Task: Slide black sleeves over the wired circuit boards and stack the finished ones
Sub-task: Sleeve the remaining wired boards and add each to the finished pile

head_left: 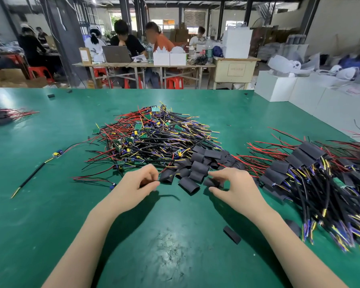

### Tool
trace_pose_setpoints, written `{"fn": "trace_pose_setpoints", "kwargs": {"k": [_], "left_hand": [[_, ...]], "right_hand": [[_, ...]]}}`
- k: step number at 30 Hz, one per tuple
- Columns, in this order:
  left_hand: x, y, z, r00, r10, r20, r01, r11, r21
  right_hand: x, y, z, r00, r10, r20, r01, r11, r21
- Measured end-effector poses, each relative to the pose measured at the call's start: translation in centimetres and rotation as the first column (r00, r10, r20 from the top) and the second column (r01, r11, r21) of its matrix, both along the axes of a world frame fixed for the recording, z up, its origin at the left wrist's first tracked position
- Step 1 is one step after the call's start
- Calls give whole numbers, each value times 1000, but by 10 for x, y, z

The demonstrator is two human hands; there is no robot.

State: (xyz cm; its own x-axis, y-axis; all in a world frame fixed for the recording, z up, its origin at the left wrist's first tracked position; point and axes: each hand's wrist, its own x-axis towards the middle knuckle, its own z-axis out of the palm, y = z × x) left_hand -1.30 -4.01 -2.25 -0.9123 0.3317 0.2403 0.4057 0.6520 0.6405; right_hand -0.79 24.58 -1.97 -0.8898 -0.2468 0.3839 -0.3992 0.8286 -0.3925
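Green bench (50, 204) in a busy workshop, other workers seated at tables behind. At centre, a big heap of bare wired boards (152, 134) not yet sleeved. To the right, a stack of finished ones (312, 175) in black sleeves: a good share done, seemingly about as much left. Between them, loose black sleeves (200, 167). Left hand (139, 183) curled, pinching a sleeved piece (167, 176) at its end. Right hand (233, 183) pinching one loose sleeve (211, 182).

Two hands (140, 183), one heap of bare boards (152, 136), one sleeved stack (312, 175), loose sleeves uncountable (197, 169)
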Motion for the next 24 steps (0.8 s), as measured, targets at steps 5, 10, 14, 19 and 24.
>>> {"fn": "trace_pose_setpoints", "kwargs": {"k": [5,10,14,19,24], "left_hand": [[5,22,0,995,-96,-19,98,983,155],[6,27,-3,994,-110,-12,111,978,178],[6,25,-1,995,-98,-31,102,976,193],[5,23,-4,996,-76,-56,84,983,160],[6,29,-6,990,-98,-98,110,987,119]], "right_hand": [[4,-5,5,989,133,-59,-141,976,-168],[7,-9,8,972,207,-109,-225,952,-205],[8,-9,10,975,198,-101,-218,940,-264],[9,-8,11,975,203,-89,-219,945,-242],[11,-12,6,971,206,-120,-206,978,15]]}}
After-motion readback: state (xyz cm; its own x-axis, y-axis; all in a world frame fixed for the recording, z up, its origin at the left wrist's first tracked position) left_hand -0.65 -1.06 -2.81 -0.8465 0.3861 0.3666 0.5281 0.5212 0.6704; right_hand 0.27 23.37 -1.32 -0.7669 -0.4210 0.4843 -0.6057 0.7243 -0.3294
